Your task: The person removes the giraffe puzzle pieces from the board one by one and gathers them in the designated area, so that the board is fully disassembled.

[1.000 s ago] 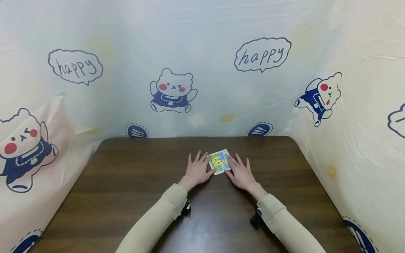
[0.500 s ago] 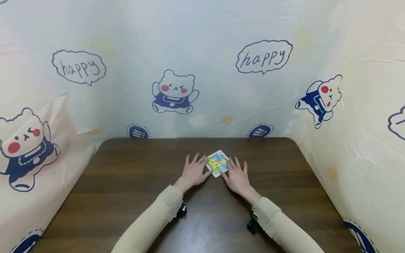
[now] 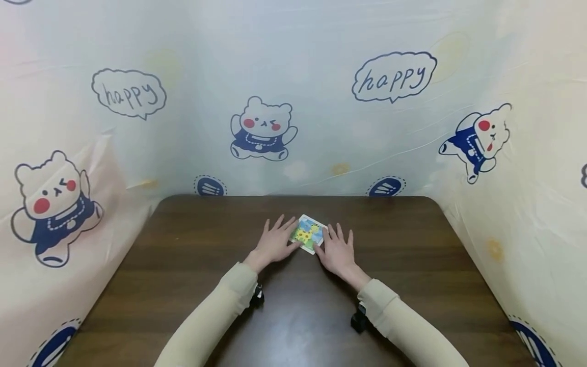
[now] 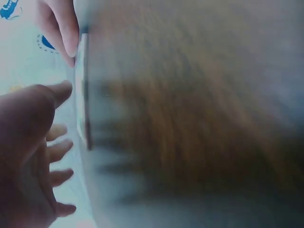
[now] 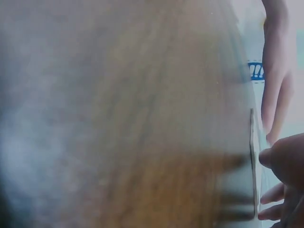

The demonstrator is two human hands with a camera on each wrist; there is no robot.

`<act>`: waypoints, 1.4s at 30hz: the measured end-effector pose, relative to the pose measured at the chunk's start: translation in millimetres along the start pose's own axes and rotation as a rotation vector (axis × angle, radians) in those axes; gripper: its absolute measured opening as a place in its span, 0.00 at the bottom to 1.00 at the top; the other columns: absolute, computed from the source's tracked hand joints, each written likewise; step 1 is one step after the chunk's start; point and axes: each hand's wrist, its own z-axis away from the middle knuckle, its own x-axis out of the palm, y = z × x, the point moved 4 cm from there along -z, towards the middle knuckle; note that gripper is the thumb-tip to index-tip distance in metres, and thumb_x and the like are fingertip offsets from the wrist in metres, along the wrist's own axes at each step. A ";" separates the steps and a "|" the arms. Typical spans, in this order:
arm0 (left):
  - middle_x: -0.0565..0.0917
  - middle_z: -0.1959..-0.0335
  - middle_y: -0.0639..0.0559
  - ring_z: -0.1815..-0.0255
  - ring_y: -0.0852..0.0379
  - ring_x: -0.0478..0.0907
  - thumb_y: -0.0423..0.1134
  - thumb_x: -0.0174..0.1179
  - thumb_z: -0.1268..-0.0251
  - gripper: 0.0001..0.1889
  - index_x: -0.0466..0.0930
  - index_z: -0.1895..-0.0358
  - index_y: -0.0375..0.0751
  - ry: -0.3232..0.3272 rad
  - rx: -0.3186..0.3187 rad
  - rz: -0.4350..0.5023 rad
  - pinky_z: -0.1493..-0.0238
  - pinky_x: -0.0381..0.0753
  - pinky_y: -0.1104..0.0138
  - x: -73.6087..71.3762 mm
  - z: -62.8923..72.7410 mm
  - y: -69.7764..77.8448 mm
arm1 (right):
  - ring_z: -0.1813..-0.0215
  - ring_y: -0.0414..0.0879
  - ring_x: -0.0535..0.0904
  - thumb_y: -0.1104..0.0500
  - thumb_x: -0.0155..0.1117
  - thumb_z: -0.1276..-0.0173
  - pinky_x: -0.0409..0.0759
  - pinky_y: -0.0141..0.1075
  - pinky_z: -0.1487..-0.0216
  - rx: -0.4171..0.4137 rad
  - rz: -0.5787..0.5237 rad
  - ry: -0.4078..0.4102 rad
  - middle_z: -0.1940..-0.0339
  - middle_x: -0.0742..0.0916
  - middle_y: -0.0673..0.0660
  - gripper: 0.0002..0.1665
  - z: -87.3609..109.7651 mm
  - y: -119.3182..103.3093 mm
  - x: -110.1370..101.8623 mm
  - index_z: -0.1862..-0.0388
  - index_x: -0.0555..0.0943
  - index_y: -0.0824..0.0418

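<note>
A small square picture board [image 3: 308, 232] with a white border lies flat on the dark wooden table [image 3: 302, 316]. Its picture has a yellow spotted figure on blue and green. My left hand [image 3: 273, 243] is spread at the board's left side, thumb near the lower left edge. On the opposite side, the fairly straight fingers of my right hand [image 3: 338, 253] reach the board's right edge and corner. In the left wrist view the board [image 4: 82, 95] appears edge-on, as a thin slab beside the left thumb and fingers. The right wrist view shows the board [image 5: 254, 166] edge-on too.
Behind and beside the table hangs a pale cloth [image 3: 321, 51] printed with cartoon bears and "happy" bubbles. The table's far edge lies not far beyond the hands. A small black device sits under each cuff.
The board has turned counterclockwise, its corners shifting round between my hands. Both hands have moved slightly left with it, and the head view has shifted a little.
</note>
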 end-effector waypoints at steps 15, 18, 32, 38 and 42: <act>0.64 0.10 0.43 0.07 0.31 0.51 0.60 0.57 0.15 0.39 0.63 0.13 0.43 -0.012 -0.096 -0.004 0.15 0.49 0.24 -3.6 27.1 -13.3 | 0.09 0.65 0.60 0.41 0.60 0.14 0.56 0.74 0.14 -0.079 -0.014 0.001 0.13 0.74 0.63 0.40 -2.6 -16.3 7.4 0.15 0.70 0.61; 0.64 0.10 0.43 0.08 0.31 0.52 0.59 0.57 0.15 0.39 0.63 0.13 0.41 -0.008 -0.074 0.024 0.15 0.49 0.24 -1.9 21.9 -13.0 | 0.08 0.64 0.60 0.40 0.59 0.14 0.55 0.74 0.13 -0.102 -0.010 -0.006 0.13 0.73 0.61 0.40 -1.9 -18.3 11.7 0.14 0.69 0.59; 0.62 0.10 0.44 0.07 0.29 0.50 0.60 0.57 0.15 0.40 0.61 0.12 0.41 -0.009 -0.183 -0.009 0.15 0.47 0.23 -9.1 61.3 -40.0 | 0.06 0.62 0.55 0.37 0.53 0.11 0.51 0.74 0.12 -0.231 0.013 -0.070 0.10 0.69 0.58 0.41 -2.3 -54.5 23.3 0.12 0.66 0.57; 0.62 0.10 0.42 0.08 0.28 0.50 0.59 0.57 0.15 0.40 0.61 0.12 0.39 0.004 -0.199 -0.003 0.16 0.48 0.23 -8.1 68.5 -45.0 | 0.06 0.59 0.56 0.36 0.53 0.12 0.52 0.73 0.12 -0.241 0.059 -0.071 0.10 0.69 0.56 0.41 -3.1 -62.5 27.2 0.11 0.66 0.55; 0.62 0.10 0.41 0.08 0.26 0.49 0.58 0.57 0.15 0.40 0.61 0.12 0.38 0.001 -0.206 0.012 0.16 0.47 0.22 -7.6 73.3 -46.5 | 0.06 0.59 0.56 0.36 0.53 0.12 0.53 0.72 0.12 -0.251 0.067 -0.085 0.10 0.69 0.56 0.41 -2.9 -66.0 28.1 0.11 0.66 0.56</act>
